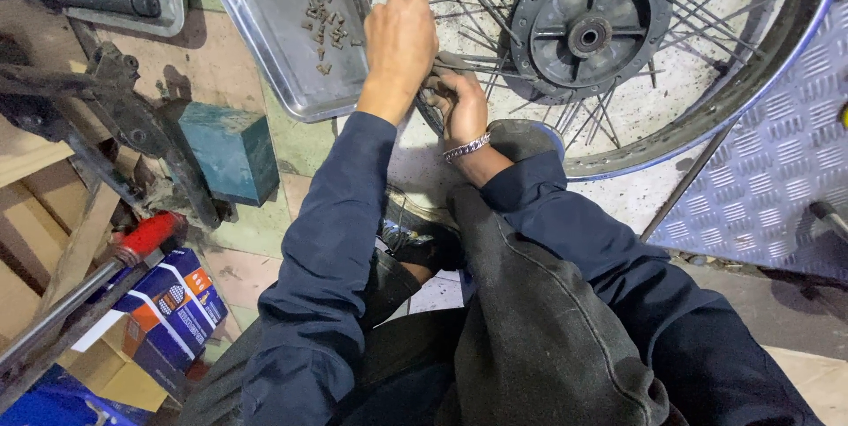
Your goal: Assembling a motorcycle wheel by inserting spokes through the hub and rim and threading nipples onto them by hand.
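A spoked motorcycle wheel lies flat on the floor, its dark rim (758,81) curving round a black hub (590,35). My left hand (399,46) is closed around the rim at its near left edge, beside a metal tool. My right hand (459,108), with a silver bracelet at the wrist, grips a bunch of loose spokes (477,62) just under the left hand, close to the hub. Both arms wear dark blue sleeves.
A metal tray (265,46) with several small nipples stands left of the wheel. A teal block (231,150), a red-handled tool (146,236), blue cardboard boxes (172,302), wooden boards and dark machine parts crowd the left. Chequered metal plate (777,170) lies at right.
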